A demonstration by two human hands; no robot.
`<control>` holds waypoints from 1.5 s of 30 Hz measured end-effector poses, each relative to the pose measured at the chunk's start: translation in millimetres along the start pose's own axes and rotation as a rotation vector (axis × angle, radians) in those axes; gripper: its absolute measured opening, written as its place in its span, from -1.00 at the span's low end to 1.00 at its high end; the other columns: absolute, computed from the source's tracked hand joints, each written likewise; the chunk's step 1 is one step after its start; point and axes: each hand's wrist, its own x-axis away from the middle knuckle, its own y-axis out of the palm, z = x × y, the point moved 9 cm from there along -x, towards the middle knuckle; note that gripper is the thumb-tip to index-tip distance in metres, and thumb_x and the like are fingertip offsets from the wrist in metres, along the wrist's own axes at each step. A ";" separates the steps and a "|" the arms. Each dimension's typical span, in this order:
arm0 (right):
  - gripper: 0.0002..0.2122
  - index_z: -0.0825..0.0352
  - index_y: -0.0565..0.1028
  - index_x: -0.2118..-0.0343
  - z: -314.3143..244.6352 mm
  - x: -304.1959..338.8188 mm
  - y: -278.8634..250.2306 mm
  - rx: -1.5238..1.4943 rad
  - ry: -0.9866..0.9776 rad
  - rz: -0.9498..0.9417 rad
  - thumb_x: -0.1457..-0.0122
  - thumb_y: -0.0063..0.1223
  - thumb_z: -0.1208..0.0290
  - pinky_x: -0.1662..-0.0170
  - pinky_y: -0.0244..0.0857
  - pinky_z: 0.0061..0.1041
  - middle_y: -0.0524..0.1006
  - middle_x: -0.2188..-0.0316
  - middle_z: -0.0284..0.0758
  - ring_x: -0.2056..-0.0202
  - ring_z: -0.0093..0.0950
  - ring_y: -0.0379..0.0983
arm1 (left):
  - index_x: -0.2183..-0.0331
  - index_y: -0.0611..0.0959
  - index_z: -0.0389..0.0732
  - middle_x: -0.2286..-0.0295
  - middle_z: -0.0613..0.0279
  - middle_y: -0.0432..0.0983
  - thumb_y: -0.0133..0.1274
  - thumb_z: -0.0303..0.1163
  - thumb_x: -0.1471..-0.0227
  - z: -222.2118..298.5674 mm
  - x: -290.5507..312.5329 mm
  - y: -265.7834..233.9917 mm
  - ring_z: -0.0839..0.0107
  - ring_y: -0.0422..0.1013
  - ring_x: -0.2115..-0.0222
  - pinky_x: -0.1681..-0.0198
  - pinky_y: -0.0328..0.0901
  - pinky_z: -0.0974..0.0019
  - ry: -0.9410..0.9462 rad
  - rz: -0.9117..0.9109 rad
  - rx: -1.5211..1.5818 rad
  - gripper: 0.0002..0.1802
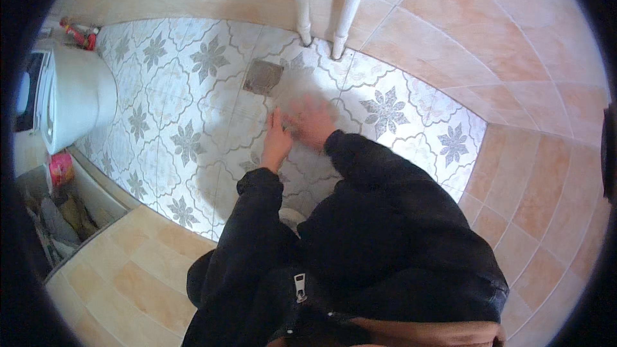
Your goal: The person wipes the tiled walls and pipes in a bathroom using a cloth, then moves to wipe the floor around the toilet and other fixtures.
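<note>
A pale, filmy, crumpled thing [302,94], beige-white and smeared by motion, hangs over the tiled floor; it looks like a thin bag, but its kind is unclear. My right hand [315,122] is closed at its lower right part, the fingers blurred. At its lower left edge is my left hand [277,140], closed, fingers pointing away from me and thumb toward the right hand. What lies between the two hands is partly hidden. Just beyond them, a square metal floor drain [263,77] is set into the patterned tiles.
Two white pipes [347,13] come down the far wall to the floor. At left stands a white toilet-like fixture [83,90], with a red item [87,37] behind it. A bin-like recess [106,193] holds a pink package [61,169] and dark items. A tiled ledge [128,263] borders the near left.
</note>
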 end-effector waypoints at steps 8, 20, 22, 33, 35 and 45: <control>-0.33 -0.14 0.24 -0.27 94.3 16.7 -30.4 0.045 0.191 0.090 -0.05 0.17 -0.03 -0.25 -0.12 0.19 0.15 -0.31 -0.30 -0.35 -0.07 -0.08 | -0.27 0.19 -0.19 -0.23 -0.22 0.12 0.00 -0.36 -0.08 29.6 -10.0 34.5 -0.15 0.12 -0.22 -0.24 0.11 0.02 0.051 -0.200 -0.121 -0.27; -0.30 -0.09 0.02 -0.37 314.1 303.3 -49.1 -0.030 1.222 0.148 -0.20 -0.14 -0.17 -0.30 -0.20 0.19 -0.04 -0.40 -0.20 -0.39 0.02 -0.25 | -0.26 0.24 -0.17 -0.16 -0.18 0.27 -0.03 -0.26 -0.12 150.4 26.3 109.3 -0.07 0.23 -0.16 -0.23 0.13 0.12 0.213 -0.482 0.021 -0.31; -0.29 -0.07 -0.01 -0.38 310.6 318.9 -40.4 -0.095 1.375 0.185 -0.21 -0.18 -0.18 -0.30 -0.22 0.21 -0.07 -0.41 -0.19 -0.39 0.04 -0.28 | -0.27 0.23 -0.17 -0.15 -0.19 0.27 0.00 -0.25 -0.11 146.3 31.1 124.5 -0.08 0.24 -0.16 -0.22 0.14 0.12 0.151 -0.552 -0.037 -0.29; -0.35 -0.08 0.19 -0.30 125.8 200.6 -23.4 -0.032 0.551 0.158 -0.11 0.06 0.02 -0.23 -0.14 0.28 0.05 -0.36 -0.22 -0.37 0.02 -0.18 | -0.30 0.16 -0.13 -0.26 -0.14 0.07 0.10 -0.19 -0.05 139.0 20.8 158.7 -0.03 -0.02 -0.30 -0.27 0.08 0.11 0.222 -0.464 -0.103 -0.15; -0.34 -0.11 0.18 -0.31 160.7 217.5 -28.7 -0.069 0.623 0.083 -0.12 0.07 0.01 -0.25 -0.15 0.25 0.04 -0.37 -0.26 -0.38 -0.03 -0.18 | -0.30 0.17 -0.13 -0.25 -0.15 0.11 0.11 -0.16 -0.05 149.6 23.5 167.9 -0.05 0.02 -0.28 -0.28 0.06 0.11 0.231 -0.555 -0.085 -0.15; -0.27 0.00 0.05 -0.37 410.3 447.5 -51.6 -0.021 1.459 0.121 -0.20 -0.17 -0.24 -0.35 -0.18 0.02 -0.02 -0.39 -0.17 -0.39 -0.01 -0.22 | -0.22 0.33 -0.22 -0.14 -0.16 0.31 0.10 -0.12 -0.06 202.9 48.7 181.8 0.01 0.28 -0.15 -0.19 0.18 0.13 0.155 -0.698 0.139 -0.25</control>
